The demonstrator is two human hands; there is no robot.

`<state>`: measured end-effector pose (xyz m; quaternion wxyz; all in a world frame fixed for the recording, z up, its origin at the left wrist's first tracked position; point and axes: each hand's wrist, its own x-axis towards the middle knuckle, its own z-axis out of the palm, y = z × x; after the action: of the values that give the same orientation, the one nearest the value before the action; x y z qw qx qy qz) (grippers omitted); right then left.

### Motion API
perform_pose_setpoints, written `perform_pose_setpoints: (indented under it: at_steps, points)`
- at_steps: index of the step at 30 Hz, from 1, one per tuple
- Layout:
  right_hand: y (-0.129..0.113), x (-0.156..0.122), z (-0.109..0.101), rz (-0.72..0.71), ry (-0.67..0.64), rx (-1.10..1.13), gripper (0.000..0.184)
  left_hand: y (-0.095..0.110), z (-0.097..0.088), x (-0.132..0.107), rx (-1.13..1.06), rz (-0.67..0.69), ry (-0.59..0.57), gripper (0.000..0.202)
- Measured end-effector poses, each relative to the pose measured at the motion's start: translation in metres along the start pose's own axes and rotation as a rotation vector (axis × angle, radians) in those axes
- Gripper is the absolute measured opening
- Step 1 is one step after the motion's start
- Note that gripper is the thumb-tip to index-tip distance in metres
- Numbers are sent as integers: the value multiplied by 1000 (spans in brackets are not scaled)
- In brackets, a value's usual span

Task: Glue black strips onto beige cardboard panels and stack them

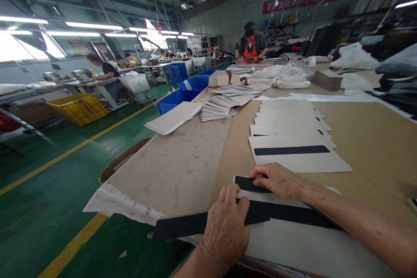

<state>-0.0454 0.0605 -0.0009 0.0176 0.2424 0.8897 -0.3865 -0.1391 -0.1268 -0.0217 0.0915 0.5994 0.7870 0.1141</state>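
Near edge of the tan board-covered table (pixel 374 139). Left hand (pixel 226 226) lies over a long black flat strip (pixel 182 226), fingers folded down on top of it in a closed grip; can't tell whether the thumb goes beneath. The strip runs left to right: its left end sticks out past the table edge, and its right part lies across a large white card panel (pixel 293 247) nearest the person.

Right hand (pixel 276 181) rests just beyond, fingers spread flat, grip open and holding nothing. Its fingertips press on a second white card with a short black band (pixel 245 183) showing beside them. The two hands are near each other, not touching.

Further up the table is an overlapped row of white cards with black bands (pixel 293 150). Beyond that, fanned stacks of white cards (pixel 221 106). Blue plastic bins (pixel 182 95) stand left of the table and a yellow crate (pixel 80 108) sits on the green floor (pixel 48 182). A person in an orange apron (pixel 250 47) is at the far end.
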Motion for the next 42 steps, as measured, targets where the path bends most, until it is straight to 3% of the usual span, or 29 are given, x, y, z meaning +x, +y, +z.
perform_pose_setpoints:
  at_steps: [12, 16, 19, 21, 23, 26, 31, 36, 42]
  points:
    - [0, 5, 0, -7, 9, -55, 23, -3, 4, 4, 110, 38, 10, 34]
    - [13, -12, -27, 45, -77, 15, 35, -4, 2, 4, 118, 55, 2, 35]
    - [43, -41, -60, 117, -184, 110, 45, -5, 1, 4, 115, 55, -10, 37]
    - [67, -64, -77, 156, -181, 174, 41, -5, 1, 6, 119, 46, -20, 38]
    - [89, -86, -83, 197, -112, 229, 32, -4, 0, 8, 129, 35, -34, 40]
    - [111, -108, -72, 297, 91, 252, 24, -4, -1, 10, 155, 19, -60, 42]
    - [116, -118, -43, 419, 407, 87, 15, -7, 2, 12, 202, 25, -64, 42]
    - [111, -119, -38, 448, 483, 76, 14, -10, 4, 14, 246, 24, -91, 45]
    - [122, -116, -33, 418, 517, 160, 13, -6, 0, 15, 287, 18, -103, 43]
